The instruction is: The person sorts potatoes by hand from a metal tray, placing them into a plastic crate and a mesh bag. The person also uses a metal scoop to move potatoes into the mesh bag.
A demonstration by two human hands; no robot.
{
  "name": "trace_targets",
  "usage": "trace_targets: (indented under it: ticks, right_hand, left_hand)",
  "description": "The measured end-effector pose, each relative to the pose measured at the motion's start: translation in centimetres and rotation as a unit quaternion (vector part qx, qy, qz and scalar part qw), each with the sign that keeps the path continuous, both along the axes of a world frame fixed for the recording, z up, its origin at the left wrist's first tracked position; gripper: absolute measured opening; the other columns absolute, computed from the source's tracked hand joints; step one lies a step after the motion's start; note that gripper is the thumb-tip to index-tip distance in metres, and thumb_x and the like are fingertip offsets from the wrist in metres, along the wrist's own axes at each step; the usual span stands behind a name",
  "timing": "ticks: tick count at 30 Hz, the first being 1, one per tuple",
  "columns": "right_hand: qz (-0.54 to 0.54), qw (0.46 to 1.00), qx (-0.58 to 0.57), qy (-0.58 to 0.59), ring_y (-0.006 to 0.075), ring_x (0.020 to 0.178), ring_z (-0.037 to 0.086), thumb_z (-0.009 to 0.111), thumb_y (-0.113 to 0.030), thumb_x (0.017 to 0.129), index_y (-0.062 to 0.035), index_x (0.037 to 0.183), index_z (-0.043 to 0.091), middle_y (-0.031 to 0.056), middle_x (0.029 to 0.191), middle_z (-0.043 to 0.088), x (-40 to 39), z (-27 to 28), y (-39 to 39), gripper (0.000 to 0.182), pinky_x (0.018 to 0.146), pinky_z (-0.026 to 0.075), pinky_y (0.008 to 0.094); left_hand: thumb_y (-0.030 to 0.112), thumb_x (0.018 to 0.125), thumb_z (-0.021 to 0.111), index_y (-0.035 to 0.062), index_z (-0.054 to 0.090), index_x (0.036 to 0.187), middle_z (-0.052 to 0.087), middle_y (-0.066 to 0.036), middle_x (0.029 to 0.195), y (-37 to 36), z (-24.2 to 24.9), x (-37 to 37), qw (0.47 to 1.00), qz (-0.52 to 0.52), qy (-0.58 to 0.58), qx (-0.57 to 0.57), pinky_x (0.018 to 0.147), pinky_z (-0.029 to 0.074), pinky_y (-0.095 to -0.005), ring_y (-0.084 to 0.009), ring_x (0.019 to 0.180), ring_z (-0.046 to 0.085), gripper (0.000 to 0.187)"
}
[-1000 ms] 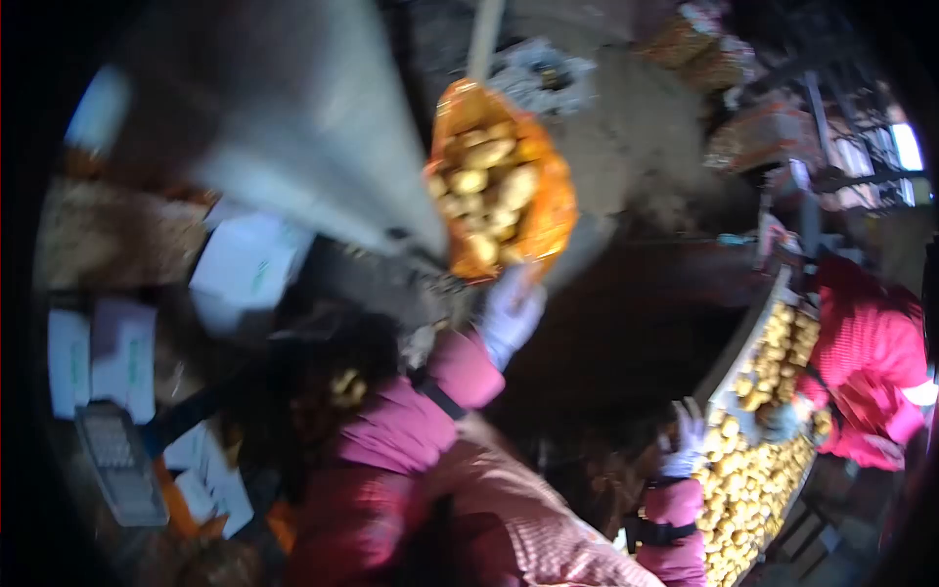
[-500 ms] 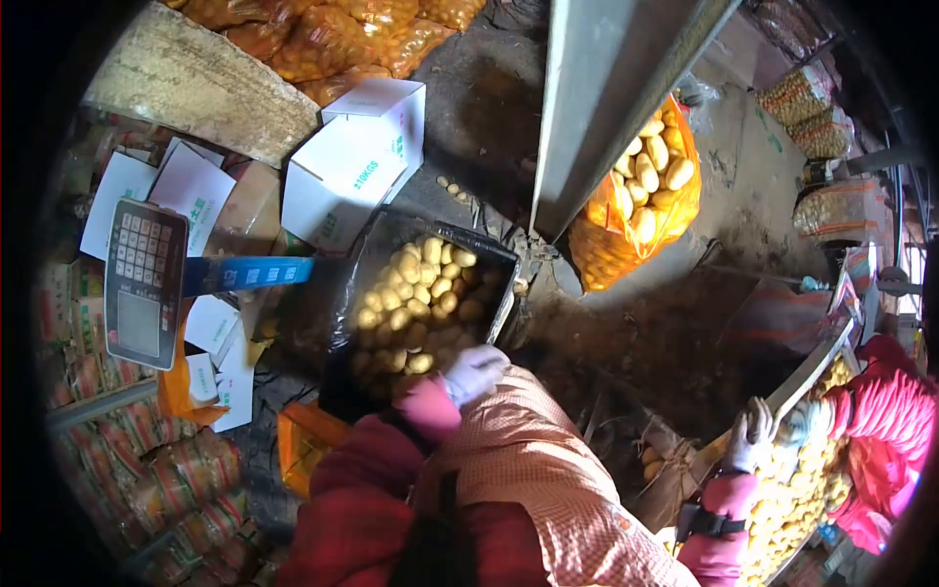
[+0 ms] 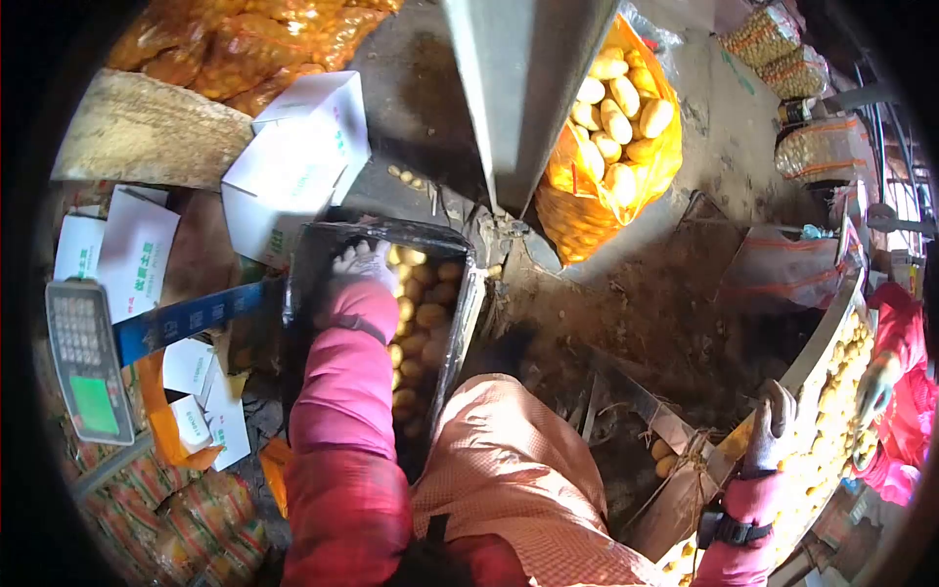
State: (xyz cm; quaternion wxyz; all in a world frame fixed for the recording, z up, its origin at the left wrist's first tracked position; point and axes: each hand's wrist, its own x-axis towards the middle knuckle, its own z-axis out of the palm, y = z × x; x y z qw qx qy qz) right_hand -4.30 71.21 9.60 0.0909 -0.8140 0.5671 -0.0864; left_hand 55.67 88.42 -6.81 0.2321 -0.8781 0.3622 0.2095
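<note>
My left hand (image 3: 366,262), in a pale glove, reaches into the far left part of a black-lined box (image 3: 455,333). Its fingers are spread over the potatoes (image 3: 416,293), and my pink sleeve hides many of them. My right hand (image 3: 773,428), also gloved, rests by the raised edge (image 3: 807,377) of a sorting table, with thumb and fingers apart and no object visible in it. Small potatoes (image 3: 831,411) cover that table.
A scale display (image 3: 93,362) on a blue post (image 3: 201,318) stands left of the box, near white cartons (image 3: 293,171). Beyond a metal post (image 3: 523,88) sits an orange mesh sack (image 3: 587,220) of potatoes. Another person's gloved hand (image 3: 877,386) is across the sorting table.
My left hand has moved from beside my lap to the far side of the box. The view has shifted, and the scale screen now glows green. My right hand stays by the table edge.
</note>
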Motion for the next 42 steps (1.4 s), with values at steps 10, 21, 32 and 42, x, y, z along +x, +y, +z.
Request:
trace_targets:
  ticks: [10, 21, 32, 42]
  right_hand:
    - [-0.010, 1.000, 0.007, -0.024, 0.0256, 0.112, 0.052, 0.056, -0.007, 0.089, -0.0019, 0.113, 0.061, 0.0118, 0.114, 0.059, -1.1, -1.0, 0.1, 0.025, 0.105, 0.035, 0.0381]
    - [-0.057, 0.995, 0.056, -0.055, 0.0247, 0.105, 0.058, 0.055, -0.022, 0.094, -0.0042, 0.118, 0.062, 0.0127, 0.115, 0.061, -2.2, -1.6, -1.6, 0.031, 0.095, 0.044, 0.0354]
    - [-0.036, 0.997, 0.073, -0.007, 0.0229, 0.108, 0.057, 0.056, -0.026, 0.093, -0.0074, 0.119, 0.062, 0.0100, 0.116, 0.061, -1.4, -0.2, -2.0, 0.032, 0.096, 0.044, 0.0339]
    - [-0.047, 0.999, -0.013, -0.008, 0.0282, 0.105, 0.057, 0.060, -0.021, 0.088, -0.0076, 0.109, 0.064, 0.0117, 0.108, 0.063, 2.1, 1.7, 0.5, 0.026, 0.093, 0.045, 0.0366]
  left_hand:
    - [0.016, 0.081, 0.060, 0.0184, 0.054, 0.126, 0.063, -0.008, 0.108, 4.1, 1.3, 0.0, 0.887, 0.138, 0.209, -0.388, 0.073, 0.045, -0.0350, -0.0172, 0.087, 0.057, 0.046]
    - [-0.002, 0.078, 0.060, 0.0093, 0.057, 0.117, 0.057, -0.006, 0.108, 43.5, 12.7, -5.5, 0.624, 0.557, -0.066, -0.545, 0.079, 0.050, -0.0282, -0.0157, 0.095, 0.056, 0.040]
    - [0.003, 0.082, 0.061, 0.0081, 0.058, 0.114, 0.059, -0.007, 0.099, 54.1, 4.6, -31.7, 0.673, 0.660, 0.231, -0.239, 0.075, 0.051, -0.0285, -0.0171, 0.089, 0.058, 0.033]
    - [0.006, 0.085, 0.062, 0.0070, 0.059, 0.112, 0.061, -0.008, 0.091, 45.8, 2.7, -22.5, 0.764, 0.476, 0.380, -0.212, 0.072, 0.052, -0.0288, -0.0184, 0.083, 0.060, 0.028]
